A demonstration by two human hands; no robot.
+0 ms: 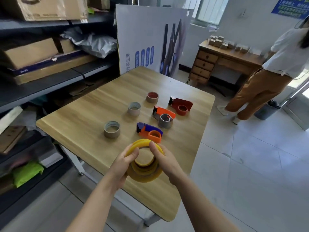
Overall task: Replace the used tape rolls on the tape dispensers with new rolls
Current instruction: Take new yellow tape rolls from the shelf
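A stack of yellow tape rolls (145,174) is held above the near part of the wooden table (87,114). My left hand (124,162) grips the stack's left side, thumb on the top roll's rim. My right hand (164,159) grips the right side, thumb hooked over the top roll. The top roll sits shifted away from the ones below. Three dispensers lie beyond: a blue-and-orange dispenser (149,132), an orange dispenser (163,116) with a grey core, and a red dispenser (181,104). Three used cardboard cores (111,129), (134,108), (152,97) stand to their left.
Metal shelving with cardboard boxes (33,59) runs along the left. A printed board (150,39) leans behind the table. A person in brown trousers (260,91) stands at the right near a wooden desk (222,62) and a grey bin (267,109).
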